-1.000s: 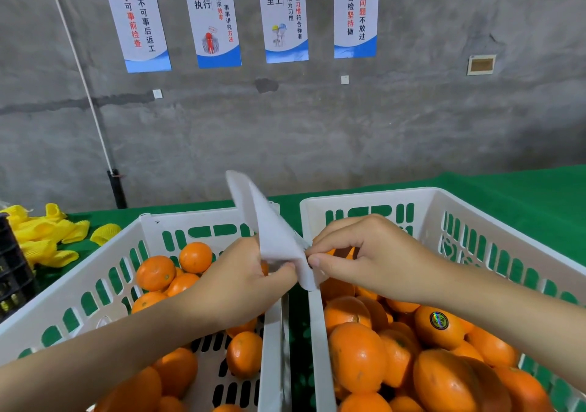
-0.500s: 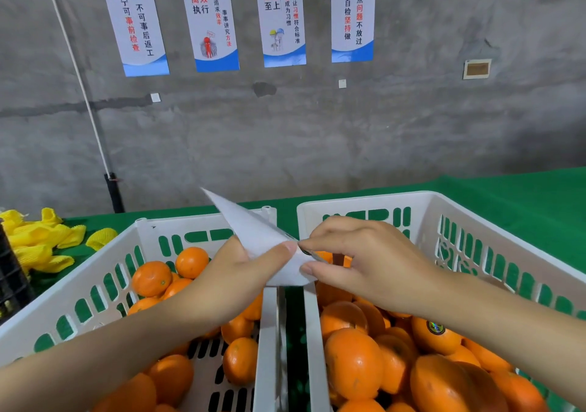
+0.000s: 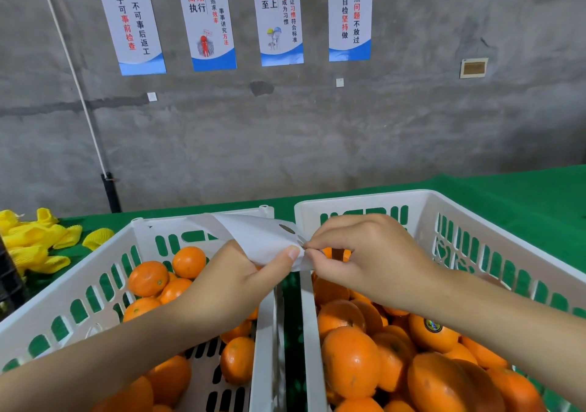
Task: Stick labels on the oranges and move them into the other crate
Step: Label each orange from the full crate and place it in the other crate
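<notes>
Two white slotted crates stand side by side on a green table. The left crate [image 3: 79,288] holds several oranges [image 3: 148,278] with bare floor showing. The right crate [image 3: 450,221] is piled with oranges [image 3: 350,361]; one orange [image 3: 432,329] carries a round dark label. Above the gap between the crates my left hand [image 3: 234,281] grips a white label sheet [image 3: 253,237] with the thumb on top. My right hand [image 3: 371,253] pinches the sheet's right edge with thumb and forefinger. A dark label [image 3: 287,228] shows on the sheet.
Yellow foam fruit nets [image 3: 35,240] lie on the green table at the far left, beside a black crate edge [image 3: 9,281]. A grey concrete wall with blue-and-white posters [image 3: 206,18] stands behind. Green tabletop [image 3: 523,196] stretches to the right of the crates.
The label sheet has tipped from standing upright to lying nearly flat, pointing left. Both hands stay at its right corner, the right fingers still pinching there. The view has dropped slightly.
</notes>
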Tool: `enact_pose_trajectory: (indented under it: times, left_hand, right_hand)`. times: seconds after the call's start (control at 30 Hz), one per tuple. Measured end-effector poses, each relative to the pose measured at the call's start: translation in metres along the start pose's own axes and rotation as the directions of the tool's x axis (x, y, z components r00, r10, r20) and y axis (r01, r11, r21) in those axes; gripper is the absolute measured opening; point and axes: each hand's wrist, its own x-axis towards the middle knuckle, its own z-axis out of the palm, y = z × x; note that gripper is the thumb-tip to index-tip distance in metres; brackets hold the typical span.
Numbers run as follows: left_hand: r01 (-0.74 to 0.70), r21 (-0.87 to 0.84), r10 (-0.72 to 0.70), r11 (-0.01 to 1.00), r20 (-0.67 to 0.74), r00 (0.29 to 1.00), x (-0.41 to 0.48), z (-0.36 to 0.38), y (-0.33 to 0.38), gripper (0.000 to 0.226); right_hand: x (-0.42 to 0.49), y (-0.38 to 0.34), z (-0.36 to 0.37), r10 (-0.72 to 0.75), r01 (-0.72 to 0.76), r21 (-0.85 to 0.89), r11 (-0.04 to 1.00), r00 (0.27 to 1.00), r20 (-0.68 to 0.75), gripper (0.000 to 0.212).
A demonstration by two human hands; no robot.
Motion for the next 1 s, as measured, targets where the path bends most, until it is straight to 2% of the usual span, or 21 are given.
enact_pose_trajectory:
  times: [0.13,0.2,0.27,0.33,0.4,0.5,0.63,0.77,0.87,0.93,1.0]
  left_hand:
    - [-0.011,0.027,0.011,1.0,-0.003,1.0,-0.001,-0.001,-0.001,0.044]
    - [0.015,-0.012,-0.014,1.0,0.034,0.999,0.0,-0.003,-0.002,0.029]
    - [0.093,-0.138,-0.074,0.986,0.136,0.988,0.0,-0.004,-0.005,0.014]
    - [0.136,-0.228,-0.073,0.964,0.263,0.962,0.001,-0.005,-0.006,0.022]
    - [0.142,-0.252,-0.035,0.957,0.387,0.921,0.0,-0.006,-0.003,0.025]
    - [0.092,-0.165,0.003,0.982,0.505,0.863,-0.001,-0.005,0.002,0.023]
    - [0.113,-0.157,-0.024,0.981,0.481,0.876,-0.003,0.0,-0.003,0.039]
    - [0.079,-0.114,-0.028,0.99,0.399,0.916,0.0,0.005,-0.012,0.045]
    - [0.063,-0.064,-0.036,0.996,0.368,0.929,0.004,0.003,-0.016,0.048]
    - [-0.015,0.008,0.01,1.0,0.414,0.91,0.008,-0.003,-0.02,0.036]
    - [-0.087,0.056,0.056,0.995,0.422,0.905,0.012,-0.013,-0.024,0.022]
  right_hand:
    - [0.002,0.003,0.0,0.129,-0.117,0.121,0.986,0.987,-0.096,0.014]
    - [0.005,0.005,-0.003,0.232,-0.188,0.218,0.958,0.952,-0.198,0.015]
    - [0.009,0.008,-0.008,0.304,-0.212,0.308,0.927,0.907,-0.291,0.015]
    - [0.011,0.007,-0.011,0.323,-0.204,0.343,0.917,0.883,-0.34,0.015]
    - [0.011,0.005,-0.01,0.29,-0.194,0.302,0.933,0.903,-0.317,0.019]
    - [0.007,0.002,-0.002,0.281,-0.239,0.251,0.938,0.948,-0.146,0.035]
    - [-0.001,-0.001,0.011,0.289,-0.301,0.294,0.907,0.954,0.083,0.04]
    - [-0.001,-0.002,0.016,0.253,-0.239,0.382,0.893,0.967,0.012,0.025]
    - [0.001,-0.003,0.015,0.279,-0.243,0.392,0.887,0.96,-0.036,0.045]
    - [0.002,-0.002,0.013,0.308,-0.276,0.375,0.885,0.951,-0.027,0.061]
    - [0.003,0.0,0.008,0.346,-0.321,0.38,0.868,0.938,0.002,0.066]
